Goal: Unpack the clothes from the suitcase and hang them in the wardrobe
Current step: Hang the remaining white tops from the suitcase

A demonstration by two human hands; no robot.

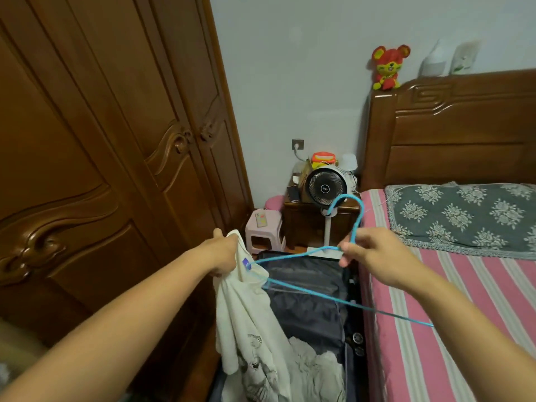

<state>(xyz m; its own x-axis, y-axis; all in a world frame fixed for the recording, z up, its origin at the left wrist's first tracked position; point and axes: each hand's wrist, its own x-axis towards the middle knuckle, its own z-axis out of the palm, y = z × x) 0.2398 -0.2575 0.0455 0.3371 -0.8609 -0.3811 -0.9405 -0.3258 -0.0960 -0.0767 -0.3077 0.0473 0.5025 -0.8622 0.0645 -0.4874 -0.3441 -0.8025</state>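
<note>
My left hand [223, 252] grips the collar of a cream printed T-shirt [246, 323], which hangs down over the open dark suitcase [307, 288] on the floor. My right hand [367, 246] pinches a blue wire hanger [307, 288] just below its hook. One end of the hanger sits inside the shirt's neck opening; the other end sticks out over the bed. More pale clothing [316, 369] lies in the suitcase. The brown wooden wardrobe [95, 146] stands on the left with its doors closed.
A bed [452, 314] with a pink striped sheet and grey floral pillow fills the right. Ahead stand a pedestal fan [326, 185], a wooden nightstand [304, 224] and a pink stool [264, 230]. The suitcase fills the narrow gap between wardrobe and bed.
</note>
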